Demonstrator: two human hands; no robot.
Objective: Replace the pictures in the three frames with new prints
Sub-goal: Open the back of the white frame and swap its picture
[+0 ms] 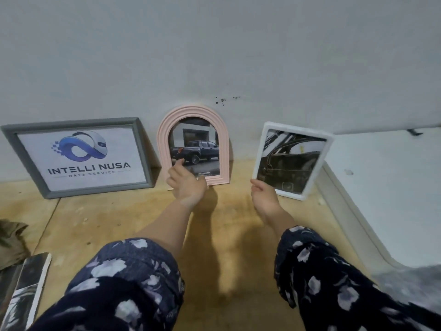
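Note:
Three frames lean against the grey wall on a wooden floor. A grey rectangular frame (78, 156) at the left holds a logo print. In the middle stands a pink arched frame (193, 123) with a picture of a dark pickup truck. My left hand (185, 185) grips its bottom edge, thumb on the front of the picture. A white frame (292, 161) at the right shows a dark car picture and stands tilted. My right hand (263, 192) holds its lower left corner.
Loose prints (23, 287) lie on the floor at the lower left, beside a crumpled brown cloth (12, 237). A white mattress (381, 187) runs along the right side. My forearms in dark flowered sleeves fill the foreground.

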